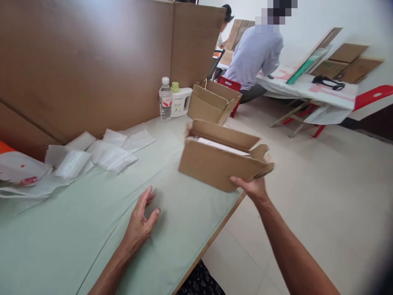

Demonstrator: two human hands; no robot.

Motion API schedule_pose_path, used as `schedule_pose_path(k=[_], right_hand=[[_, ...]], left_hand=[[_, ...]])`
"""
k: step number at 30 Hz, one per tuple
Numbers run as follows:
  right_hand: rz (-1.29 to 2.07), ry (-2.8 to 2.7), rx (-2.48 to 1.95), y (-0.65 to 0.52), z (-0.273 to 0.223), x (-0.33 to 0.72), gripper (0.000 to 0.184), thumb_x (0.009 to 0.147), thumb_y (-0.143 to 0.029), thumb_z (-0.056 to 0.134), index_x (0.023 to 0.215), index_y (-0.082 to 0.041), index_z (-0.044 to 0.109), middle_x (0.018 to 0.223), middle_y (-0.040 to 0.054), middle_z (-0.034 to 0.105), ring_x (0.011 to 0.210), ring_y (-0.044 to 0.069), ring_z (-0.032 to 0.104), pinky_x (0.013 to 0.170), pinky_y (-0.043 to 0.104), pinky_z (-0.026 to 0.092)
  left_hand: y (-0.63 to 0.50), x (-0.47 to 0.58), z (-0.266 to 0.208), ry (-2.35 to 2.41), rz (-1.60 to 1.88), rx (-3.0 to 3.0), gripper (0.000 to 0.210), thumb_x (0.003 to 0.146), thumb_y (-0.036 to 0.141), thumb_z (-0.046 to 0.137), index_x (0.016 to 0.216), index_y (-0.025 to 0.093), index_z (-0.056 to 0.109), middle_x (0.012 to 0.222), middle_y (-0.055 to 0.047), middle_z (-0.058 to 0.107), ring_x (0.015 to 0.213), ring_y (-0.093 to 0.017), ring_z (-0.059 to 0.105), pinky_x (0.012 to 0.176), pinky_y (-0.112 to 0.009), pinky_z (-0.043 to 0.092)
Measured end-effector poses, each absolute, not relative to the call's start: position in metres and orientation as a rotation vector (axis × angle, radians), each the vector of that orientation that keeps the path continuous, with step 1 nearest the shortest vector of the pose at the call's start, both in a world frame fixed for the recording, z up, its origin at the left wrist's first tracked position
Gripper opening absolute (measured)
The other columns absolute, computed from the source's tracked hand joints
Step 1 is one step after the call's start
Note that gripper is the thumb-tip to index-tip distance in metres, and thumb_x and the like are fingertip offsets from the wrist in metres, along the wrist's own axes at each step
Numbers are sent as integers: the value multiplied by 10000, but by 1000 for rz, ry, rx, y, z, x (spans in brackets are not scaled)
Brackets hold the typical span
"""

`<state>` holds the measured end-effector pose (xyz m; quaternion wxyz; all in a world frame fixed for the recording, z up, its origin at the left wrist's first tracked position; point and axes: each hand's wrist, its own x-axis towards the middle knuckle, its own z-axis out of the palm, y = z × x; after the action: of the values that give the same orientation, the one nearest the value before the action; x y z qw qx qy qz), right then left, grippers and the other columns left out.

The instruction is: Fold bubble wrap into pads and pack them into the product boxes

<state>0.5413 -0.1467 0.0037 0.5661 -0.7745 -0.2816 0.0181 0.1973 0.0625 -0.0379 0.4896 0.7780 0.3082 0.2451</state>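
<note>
A small open cardboard box [211,166] with something flat and white inside is tilted over the table's right edge. My right hand [253,188] grips its near lower corner, thumb on the side wall and the other fingers hidden beneath. Over the green-covered table [101,229], my left hand [143,215] is apart from the box, fingers loosely curled with a gap to the thumb and nothing between them. Several clear bubble-wrap pouches [113,153] lie to the left of the box.
Behind the held box stand another open cardboard box [211,100], a water bottle [166,100] and a white jug [181,102]. A tall cardboard panel [92,61] lines the back. A plastic bag [21,168] lies far left. Two people sit beyond, near another table [328,96] and red chairs.
</note>
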Motion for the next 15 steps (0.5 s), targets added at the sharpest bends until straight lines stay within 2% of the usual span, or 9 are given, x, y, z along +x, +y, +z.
schedule_pose_path(k=[3,6,11,13,15], right_hand=[[-123,-588,-1806,-182,16,596,752,572,-550,919,1167,-229,588,1197,158,692,1093,331,661,962,536,541],[-224,-590,-1774,-190,26,640,775,575,-528,918,1188,-244,537,1286,168,639,1186,312,613,1023,491,501],[-245,-556,-1839,-165,25,686,815,565,-601,872,1177,-249,464,1348,166,575,1201,276,589,973,446,526],[-270,-521,-1858,-154,22,695,876,527,-601,878,1196,-242,441,1379,171,550,1196,271,588,946,434,537],[-274,-528,-1867,-148,20,699,874,559,-573,877,1231,-242,428,1415,176,523,1213,264,578,924,404,541]], left_hand=[[55,197,-49,697,594,2049,481,944,313,580,1421,252,574,1484,-150,583,1336,-311,602,851,-400,645],[53,194,-54,650,681,2190,425,956,268,564,1378,249,606,1432,-137,628,1324,-297,616,963,-442,619],[50,195,-56,568,776,2330,463,940,224,578,1402,250,583,1416,-145,635,1289,-294,642,1000,-457,603],[48,195,-55,569,785,2339,464,936,218,575,1398,246,585,1417,-147,633,1284,-294,645,995,-453,607],[47,194,-56,565,795,2345,462,928,215,577,1389,243,592,1418,-149,632,1287,-295,643,1003,-456,603]])
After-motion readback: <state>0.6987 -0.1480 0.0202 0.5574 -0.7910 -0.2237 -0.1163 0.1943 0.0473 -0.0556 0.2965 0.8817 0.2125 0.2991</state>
